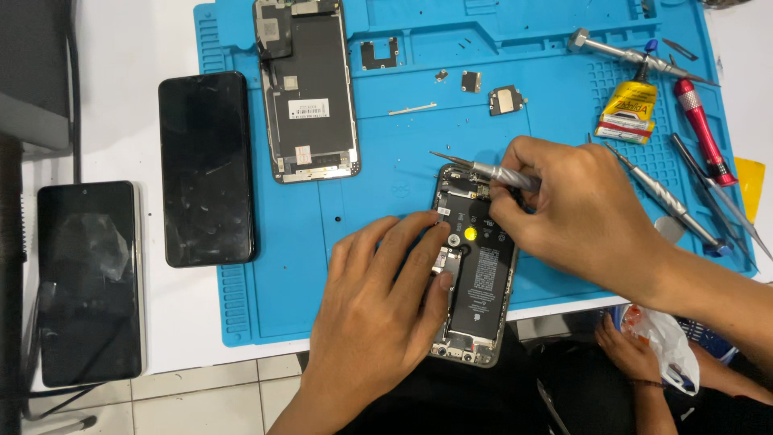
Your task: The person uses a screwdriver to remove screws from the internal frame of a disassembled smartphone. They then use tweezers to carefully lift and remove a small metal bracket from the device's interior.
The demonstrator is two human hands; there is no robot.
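Opened phone [477, 266] on the blue mat's [370, 201] near edge, left side hidden under the left hand [378, 310]. Fingers spread flat, pressing the frame. Right hand [576, 213] curled, pinching a silver screwdriver [483, 170]; tip contact over the phone's top hard to make out. Another person's hand [628, 354] cut off below.

Bare blue mat [378, 161] lies between the detached screen panel [310, 89] and the opened phone [475, 266], broken only by a thin metal strip [412, 108] and a few tiny screws. Toward the mat's far edge, 3 small metal parts [471, 80] crowd the way. To the right, a glue tube [626, 109], a red screwdriver [703, 130] and silver tools [668, 197] block the mat's edge. On the left, 2 dark phones [206, 167] fill the white surface [121, 97].
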